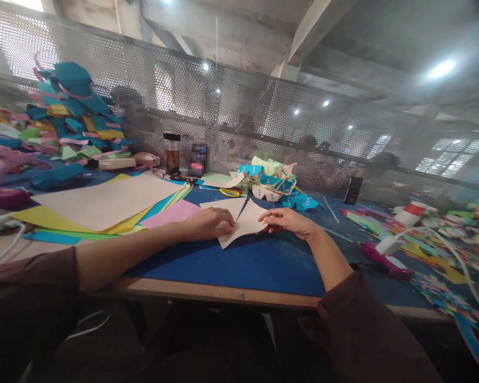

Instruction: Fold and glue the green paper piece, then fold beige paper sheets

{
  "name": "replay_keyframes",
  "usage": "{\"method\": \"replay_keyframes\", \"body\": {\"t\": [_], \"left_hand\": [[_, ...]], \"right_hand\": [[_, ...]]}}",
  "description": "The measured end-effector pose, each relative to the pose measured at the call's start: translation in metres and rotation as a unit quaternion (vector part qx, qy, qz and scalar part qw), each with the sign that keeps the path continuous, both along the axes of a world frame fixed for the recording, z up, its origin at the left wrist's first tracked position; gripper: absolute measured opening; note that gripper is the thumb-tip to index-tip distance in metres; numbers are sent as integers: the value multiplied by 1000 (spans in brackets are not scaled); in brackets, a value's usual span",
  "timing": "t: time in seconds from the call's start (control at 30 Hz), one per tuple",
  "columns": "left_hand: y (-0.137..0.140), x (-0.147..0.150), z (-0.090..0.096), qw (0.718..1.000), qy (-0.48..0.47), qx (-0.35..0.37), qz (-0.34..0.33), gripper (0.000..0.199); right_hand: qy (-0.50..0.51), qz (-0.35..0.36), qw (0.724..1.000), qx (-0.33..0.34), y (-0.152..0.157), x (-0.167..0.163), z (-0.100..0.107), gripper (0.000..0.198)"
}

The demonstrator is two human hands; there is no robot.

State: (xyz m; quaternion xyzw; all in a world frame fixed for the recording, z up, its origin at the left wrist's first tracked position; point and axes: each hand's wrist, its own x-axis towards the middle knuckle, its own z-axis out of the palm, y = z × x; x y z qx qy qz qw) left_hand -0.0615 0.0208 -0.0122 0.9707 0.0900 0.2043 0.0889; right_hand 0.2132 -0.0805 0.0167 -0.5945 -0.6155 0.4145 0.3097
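A small cream piece of paper (248, 222) is held low over the blue table between my two hands. My left hand (211, 222) has its fingers curled onto the paper's left side, the fingertips pressed together there. On the opposite edge my right hand (287, 221) pinches the paper between thumb and fingers. Another cream sheet (219, 204) lies just behind my left hand, with a pink sheet (171, 214) to its left. Beyond the paper is a heap of folded blue and cream paper pieces (267, 181) with dotted marks. Yellow-handled scissors (230, 192) lie beside the heap.
Large coloured sheets (107, 202) are stacked at left, before a tall pile of folded paper pieces (75, 106). A lidded jar (171, 154) and a phone (198, 159) stand at the back. A magenta device (387, 260) with a cable and paper scraps (435, 258) lie at right.
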Motion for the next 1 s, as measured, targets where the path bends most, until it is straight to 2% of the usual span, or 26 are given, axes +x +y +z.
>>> {"method": "replay_keyframes", "body": {"t": [0.23,0.43,0.53,0.73,0.87,1.0], "left_hand": [[0,0,-1,1000,9,-8,15,23],[1,1,-1,999,40,30,-1,23],[0,1,-1,996,74,42,18,25],[-4,1,-4,992,96,-2,77,34],[-6,2,-3,991,92,-8,92,35],[-2,2,-3,992,93,14,80,33]], "right_hand": [[-35,30,999,-9,5,-6,-11,30],[-83,11,995,54,14,-11,-24,21],[-117,6,991,62,15,-11,-24,17],[-123,22,990,60,15,-10,-25,17],[-120,21,991,54,15,-10,-24,17],[-115,17,992,51,13,-10,-22,17]]}}
